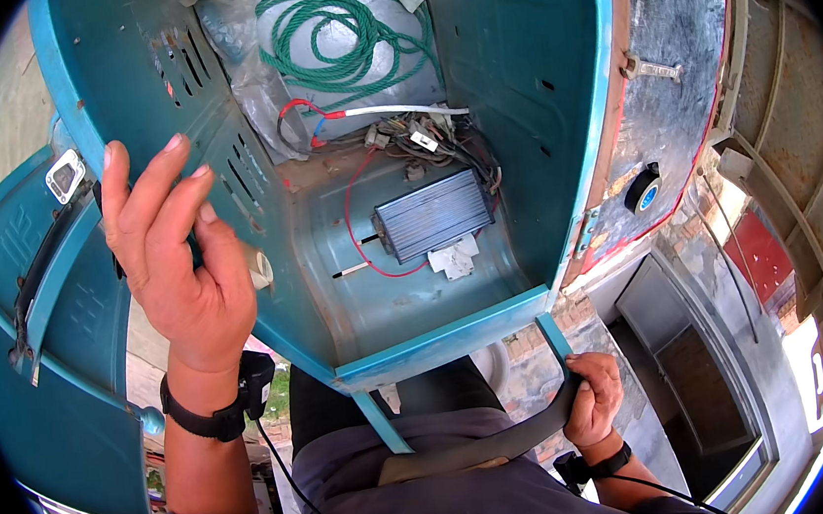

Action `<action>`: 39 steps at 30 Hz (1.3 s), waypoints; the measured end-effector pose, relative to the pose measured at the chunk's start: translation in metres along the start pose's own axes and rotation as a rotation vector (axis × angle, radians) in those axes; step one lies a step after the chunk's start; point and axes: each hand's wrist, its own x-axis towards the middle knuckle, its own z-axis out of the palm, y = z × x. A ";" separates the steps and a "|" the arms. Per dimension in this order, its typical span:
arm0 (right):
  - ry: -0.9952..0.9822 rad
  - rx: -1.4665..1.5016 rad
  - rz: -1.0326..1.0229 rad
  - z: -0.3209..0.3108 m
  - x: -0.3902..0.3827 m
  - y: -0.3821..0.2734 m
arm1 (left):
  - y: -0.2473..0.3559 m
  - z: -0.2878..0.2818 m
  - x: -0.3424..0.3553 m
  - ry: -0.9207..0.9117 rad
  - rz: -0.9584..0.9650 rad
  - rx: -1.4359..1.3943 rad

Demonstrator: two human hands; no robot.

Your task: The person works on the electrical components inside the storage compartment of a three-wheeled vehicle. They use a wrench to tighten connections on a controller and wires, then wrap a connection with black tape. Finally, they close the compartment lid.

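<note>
My left hand [189, 263] is raised beside the slotted left wall of a blue-green metal compartment [439, 337], its fingers stretched and apart. A pale cylindrical end [260, 269] shows beside its palm; whether they touch is unclear. My right hand [592, 400] is closed around the right end of a dark curved bar [490, 451], which sits on two blue-green metal arms in front of my waist. In the compartment lie a finned grey metal box [435, 215], a bundle of wires [445, 140], a red wire loop [351, 225] and a coil of green rope [341, 41].
An open blue-green door panel [62, 429] with a latch plate [65, 176] stands at left. On the worn ledge at right lie a wrench [653, 68] and a roll of black tape [643, 188]. Rusty curved metal framing [786, 132] rises beyond it.
</note>
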 end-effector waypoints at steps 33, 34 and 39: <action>-0.029 0.078 0.030 -0.003 0.004 0.006 | 0.037 0.248 -0.017 -1.067 -0.220 -0.182; -0.045 0.073 0.033 -0.005 0.004 0.006 | 0.041 0.243 -0.017 -1.107 -0.238 -0.165; -0.031 0.076 0.041 -0.004 0.004 0.004 | 0.060 0.231 -0.017 -1.181 -0.281 -0.132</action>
